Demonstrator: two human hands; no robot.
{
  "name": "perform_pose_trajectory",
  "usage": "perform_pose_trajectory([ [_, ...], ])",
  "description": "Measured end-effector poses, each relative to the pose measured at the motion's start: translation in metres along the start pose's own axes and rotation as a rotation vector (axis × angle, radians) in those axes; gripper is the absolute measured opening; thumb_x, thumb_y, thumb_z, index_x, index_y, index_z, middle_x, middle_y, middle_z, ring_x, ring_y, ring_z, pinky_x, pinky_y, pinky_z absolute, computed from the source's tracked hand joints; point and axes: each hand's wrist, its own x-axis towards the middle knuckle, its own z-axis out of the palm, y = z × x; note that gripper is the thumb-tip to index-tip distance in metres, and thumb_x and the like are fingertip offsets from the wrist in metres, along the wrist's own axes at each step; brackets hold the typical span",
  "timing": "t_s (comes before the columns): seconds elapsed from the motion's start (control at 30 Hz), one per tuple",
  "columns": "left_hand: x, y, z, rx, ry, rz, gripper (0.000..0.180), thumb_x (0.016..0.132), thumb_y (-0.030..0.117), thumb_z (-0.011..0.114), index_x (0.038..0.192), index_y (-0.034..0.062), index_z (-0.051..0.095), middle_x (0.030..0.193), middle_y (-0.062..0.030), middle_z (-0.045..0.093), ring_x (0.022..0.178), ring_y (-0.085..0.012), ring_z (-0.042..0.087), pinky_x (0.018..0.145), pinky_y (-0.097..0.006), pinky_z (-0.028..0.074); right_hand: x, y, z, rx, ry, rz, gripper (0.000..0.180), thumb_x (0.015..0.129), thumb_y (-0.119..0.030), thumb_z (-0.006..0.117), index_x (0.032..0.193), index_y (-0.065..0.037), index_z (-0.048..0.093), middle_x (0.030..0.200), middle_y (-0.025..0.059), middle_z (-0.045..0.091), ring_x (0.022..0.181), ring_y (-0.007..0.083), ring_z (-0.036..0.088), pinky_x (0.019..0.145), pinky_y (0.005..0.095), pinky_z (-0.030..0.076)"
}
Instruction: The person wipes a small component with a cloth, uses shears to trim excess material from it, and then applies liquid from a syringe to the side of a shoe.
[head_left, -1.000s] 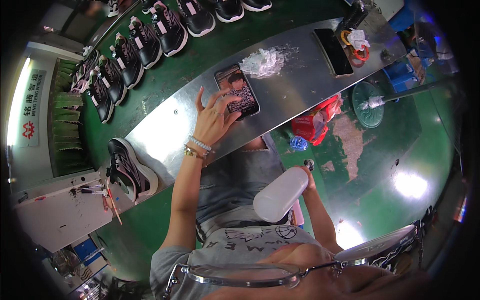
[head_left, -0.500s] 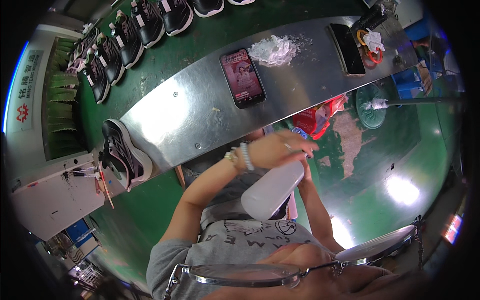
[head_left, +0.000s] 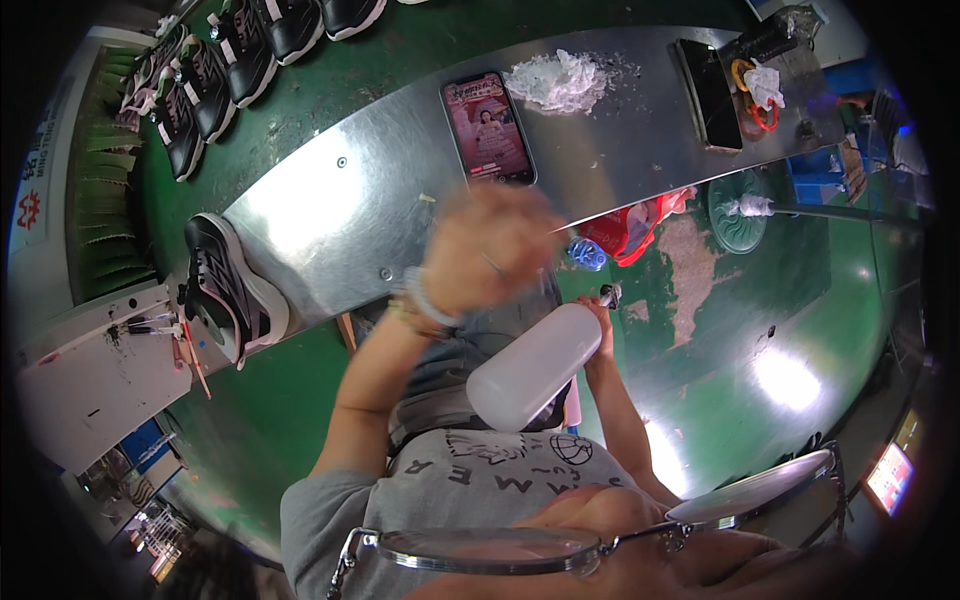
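Sign: white w/ red emblem (head_left: 30,205), far left wall, upright strip.
Red bag (head_left: 640,225): under worktop edge, crumpled; blue wrapper just beside it.
Bottle (head_left: 535,365): white plastic, plain, tilted, dark nozzle end up-right; sits below worktop, over the lap.
Right hand (head_left: 600,325): gripping bottle at neck, fingers wrapped.
Left hand (head_left: 490,250): blurred, above bottle, beaded bands at wrist; grip can't tell, not clearly touching bottle.
Phone (head_left: 487,128): lit screen, flat on worktop, beside white crumpled wad (head_left: 560,80).
2nd phone (head_left: 708,95): dark, near right end.
Worktop (head_left: 330,210): bare shiny metal, long, curved by lens.
Shoe (head_left: 225,290): black/white, at worktop's left end.
Shoes row (head_left: 215,75): black, on green belt behind.
Floor (head_left: 760,300): green, glare patches.
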Motion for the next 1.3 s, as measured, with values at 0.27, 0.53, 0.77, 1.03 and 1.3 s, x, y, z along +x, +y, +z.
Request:
perform_pose_trajectory([
  [0.27,0.015,-0.108,-0.048,0.46,-0.156,-0.091,0.015,0.085,0.024,0.055,0.097,0.0193,0.063,0.101,0.0089,0.062,0.107,-0.0124,0.051,0.105,-0.044,0.013,0.018,-0.003,0.012,-0.048,0.104,0.159,0.017,0.08,-0.006,0.055,0.087,-0.015,0.043,0.079,0.0019,0.047,0.078,0.0161,0.05,0.073,0.0311,0.044],
  [0.53,0.034,-0.031,-0.017,-0.353,-0.176,-0.064,0.026,0.072,0.013,0.065,0.098,0.0127,0.062,0.098,-0.005,0.063,0.094,-0.0259,0.055,0.085,-0.038,0.04,0.022,-0.007,-0.012,-0.059,0.082,0.132,0.02,0.083,-0.021,0.057,0.099,-0.014,0.047,0.089,0.0048,0.053,0.086,0.0189,0.055,0.077,0.0355,0.047],
  [0.77,-0.067,-0.01,0.247,-0.369,-0.673,-0.273,0.037,0.087,0.036,0.051,0.099,0.0025,0.062,0.096,-0.0169,0.06,0.1,-0.0311,0.053,0.086,-0.039,0.04,0.009,0.006,0.025,-0.402,0.344,0.174,0.045,0.091,-0.045,0.04,0.119,-0.011,0.049,0.107,0.0047,0.057,0.097,0.0185,0.057,0.082,0.0335,0.049],
  [1.03,-0.074,-0.017,0.27,-0.555,-0.951,-0.575,0.055,0.072,0.051,0.063,0.098,0.0026,0.064,0.093,-0.0158,0.064,0.092,-0.0285,0.06,0.081,-0.036,0.045,0.004,0.002,0.0,-0.334,0.214,0.135,0.045,0.092,-0.047,0.038,0.116,-0.011,0.051,0.102,0.0038,0.059,0.089,0.0172,0.059,0.077,0.032,0.049],
  [1.3,-0.05,-0.001,0.245,-0.717,-1.323,-0.651,0.082,0.06,0.062,0.068,0.112,0.0011,0.054,0.104,-0.0116,0.061,0.096,-0.0225,0.059,0.085,-0.032,0.045,-0.025,-0.019,-0.02,-0.888,0.252,0.07,0.045,0.093,-0.041,0.035,0.126,-0.011,0.045,0.117,0.0058,0.054,0.104,0.0222,0.055,0.087,0.0351,0.044],
])
